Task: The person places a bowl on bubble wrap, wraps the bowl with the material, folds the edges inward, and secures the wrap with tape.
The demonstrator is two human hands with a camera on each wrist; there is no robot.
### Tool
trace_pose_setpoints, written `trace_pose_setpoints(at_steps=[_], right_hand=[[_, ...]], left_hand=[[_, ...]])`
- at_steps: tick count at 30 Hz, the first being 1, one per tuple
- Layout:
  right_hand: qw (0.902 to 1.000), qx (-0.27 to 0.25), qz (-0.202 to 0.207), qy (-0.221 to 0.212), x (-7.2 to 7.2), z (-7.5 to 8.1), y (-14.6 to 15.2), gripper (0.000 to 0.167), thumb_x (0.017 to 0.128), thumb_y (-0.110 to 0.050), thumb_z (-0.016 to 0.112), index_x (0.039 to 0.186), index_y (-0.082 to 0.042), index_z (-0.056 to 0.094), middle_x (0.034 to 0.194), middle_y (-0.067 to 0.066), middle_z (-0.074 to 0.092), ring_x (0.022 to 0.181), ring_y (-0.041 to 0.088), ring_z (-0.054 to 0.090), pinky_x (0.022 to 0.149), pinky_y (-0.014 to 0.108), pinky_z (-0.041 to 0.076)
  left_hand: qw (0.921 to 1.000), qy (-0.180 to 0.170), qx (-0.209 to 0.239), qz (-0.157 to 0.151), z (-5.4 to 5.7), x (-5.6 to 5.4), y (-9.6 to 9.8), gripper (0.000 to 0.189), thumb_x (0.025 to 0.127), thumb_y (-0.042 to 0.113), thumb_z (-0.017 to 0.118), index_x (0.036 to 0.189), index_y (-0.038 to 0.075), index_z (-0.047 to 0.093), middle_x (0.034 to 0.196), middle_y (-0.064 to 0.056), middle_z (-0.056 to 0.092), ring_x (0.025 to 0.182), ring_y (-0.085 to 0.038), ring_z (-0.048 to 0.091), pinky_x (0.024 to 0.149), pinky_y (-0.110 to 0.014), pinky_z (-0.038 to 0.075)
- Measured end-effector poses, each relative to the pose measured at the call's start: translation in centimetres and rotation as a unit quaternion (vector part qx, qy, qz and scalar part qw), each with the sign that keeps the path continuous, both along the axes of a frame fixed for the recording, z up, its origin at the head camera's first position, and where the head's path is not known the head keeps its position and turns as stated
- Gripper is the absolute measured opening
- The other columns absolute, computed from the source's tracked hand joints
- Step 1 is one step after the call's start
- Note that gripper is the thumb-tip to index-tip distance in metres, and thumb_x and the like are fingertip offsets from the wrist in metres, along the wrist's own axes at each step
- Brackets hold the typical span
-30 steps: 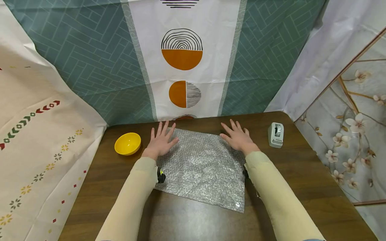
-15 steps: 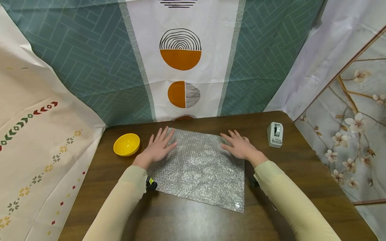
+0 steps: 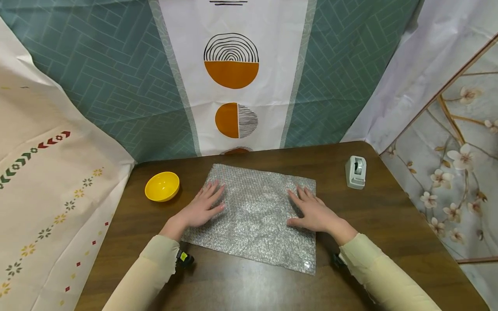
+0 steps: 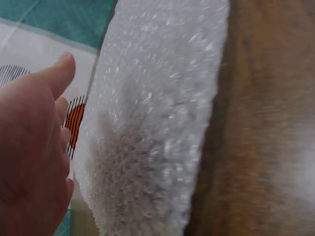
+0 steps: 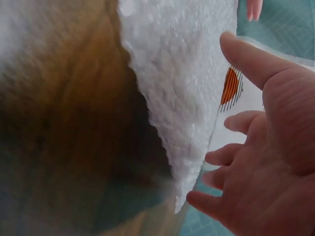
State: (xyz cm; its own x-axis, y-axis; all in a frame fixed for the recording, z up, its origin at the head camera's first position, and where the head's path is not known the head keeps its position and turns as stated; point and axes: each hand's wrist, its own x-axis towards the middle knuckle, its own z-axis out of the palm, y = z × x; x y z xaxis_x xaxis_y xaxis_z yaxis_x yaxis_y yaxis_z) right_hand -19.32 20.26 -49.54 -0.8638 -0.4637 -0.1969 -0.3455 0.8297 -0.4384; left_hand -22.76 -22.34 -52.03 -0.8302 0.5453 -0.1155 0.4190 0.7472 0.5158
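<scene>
A sheet of clear bubble wrap [image 3: 256, 207] lies flat on the brown wooden table [image 3: 241, 293]. Over its left side is my left hand [image 3: 200, 209], fingers spread and fairly straight, holding nothing. My right hand [image 3: 313, 214] hovers above the sheet's right side, its fingers likewise spread. In the left wrist view, a gap shows between the left hand [image 4: 34, 147] and the bubble wrap [image 4: 152, 118]. The right wrist view has the right hand [image 5: 266, 128] beside the sheet [image 5: 182, 78], palm and fingers empty.
At the back left of the table stands a yellow bowl [image 3: 162, 187]. A white tape dispenser [image 3: 355, 172] sits at the back right. Patterned cloth [image 3: 155, 86] hangs behind the table's far edge, with more cloth at both sides.
Both hands have drawn back from the sheet's far edge toward the near side, staying spread. The bubble wrap, bowl and tape dispenser have stayed in place.
</scene>
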Motion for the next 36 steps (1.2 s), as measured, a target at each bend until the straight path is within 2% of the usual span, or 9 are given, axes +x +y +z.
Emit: trace_pose_setpoints(at_steps=[3,5,10,12,16,23,30,36], right_hand=[[1.0,0.006,0.001,0.005,0.4,-0.2,0.1,0.109,0.094,-0.061,0.076,0.17,-0.004,0.023,0.173,0.033,0.008,0.159,0.054,0.004,0.122,0.074,0.014],[1.0,0.007,0.003,0.006,0.6,-0.4,0.2,0.114,0.091,-0.064,0.078,0.17,-0.003,0.022,0.173,0.033,0.006,0.159,0.054,0.002,0.123,0.073,0.012],[0.9999,-0.005,0.013,-0.009,0.9,-1.3,0.5,0.122,0.088,-0.067,0.078,0.17,-0.001,0.018,0.174,0.031,0.0,0.16,0.052,-0.003,0.124,0.072,0.005],[0.9996,-0.008,0.02,-0.019,0.9,-1.6,0.6,0.123,0.088,-0.067,0.079,0.17,-0.001,0.017,0.174,0.031,-0.002,0.16,0.052,-0.005,0.124,0.071,0.004],[0.9989,-0.014,0.034,-0.029,0.9,-2.2,0.9,0.124,0.087,-0.065,0.081,0.171,-0.001,0.015,0.174,0.031,-0.007,0.16,0.052,-0.006,0.123,0.072,0.001],[0.9972,-0.024,0.056,-0.042,0.5,-2.4,1.2,0.125,0.088,-0.065,0.08,0.171,-0.001,0.012,0.174,0.031,-0.011,0.159,0.053,-0.01,0.122,0.072,-0.003],[0.9951,-0.013,0.074,-0.064,-0.6,-2.1,1.5,0.132,0.083,-0.066,0.084,0.171,0.0,0.01,0.173,0.032,-0.014,0.158,0.053,-0.013,0.122,0.072,-0.004],[0.9935,0.015,0.073,-0.086,-1.8,-1.5,1.5,0.135,0.081,-0.059,0.09,0.171,-0.002,0.008,0.173,0.03,-0.015,0.159,0.051,-0.014,0.124,0.068,-0.004]], left_hand=[[0.9998,-0.011,0.016,-0.009,0.3,0.9,0.1,0.083,0.11,0.054,0.051,0.173,0.014,0.016,0.178,-0.02,0.004,0.162,-0.046,-0.003,0.125,-0.07,0.001],[0.999,-0.011,0.037,-0.023,-0.4,1.1,-0.2,0.084,0.11,0.054,0.052,0.174,0.016,0.014,0.178,-0.021,0.002,0.162,-0.048,-0.005,0.124,-0.07,-0.003],[0.9973,-0.025,0.062,-0.031,-1.7,1.4,-0.8,0.088,0.107,0.06,0.053,0.174,0.02,0.014,0.178,-0.023,0.001,0.161,-0.049,-0.008,0.123,-0.07,-0.008],[0.9978,-0.034,0.052,-0.02,-1.5,1.6,-0.7,0.09,0.105,0.062,0.056,0.174,0.019,0.017,0.178,-0.021,0.002,0.162,-0.047,-0.006,0.124,-0.069,-0.006],[0.9984,-0.034,0.041,-0.019,-2.4,1.4,-1.0,0.095,0.102,0.064,0.059,0.174,0.018,0.018,0.179,-0.018,0.0,0.163,-0.043,-0.008,0.126,-0.066,-0.006],[0.9992,-0.04,0.009,-0.001,-2.9,1.6,-1.1,0.099,0.1,0.062,0.065,0.173,0.017,0.017,0.179,-0.012,-0.004,0.164,-0.037,-0.01,0.126,-0.064,-0.006],[0.999,-0.043,0.007,0.01,-2.9,1.7,-0.9,0.099,0.1,0.062,0.065,0.173,0.017,0.016,0.179,-0.013,-0.004,0.164,-0.037,-0.01,0.126,-0.065,-0.007],[0.9986,-0.05,0.007,0.012,-3.4,2.0,-0.8,0.098,0.102,0.062,0.063,0.174,0.018,0.014,0.179,-0.014,-0.008,0.163,-0.038,-0.013,0.125,-0.066,-0.008]])
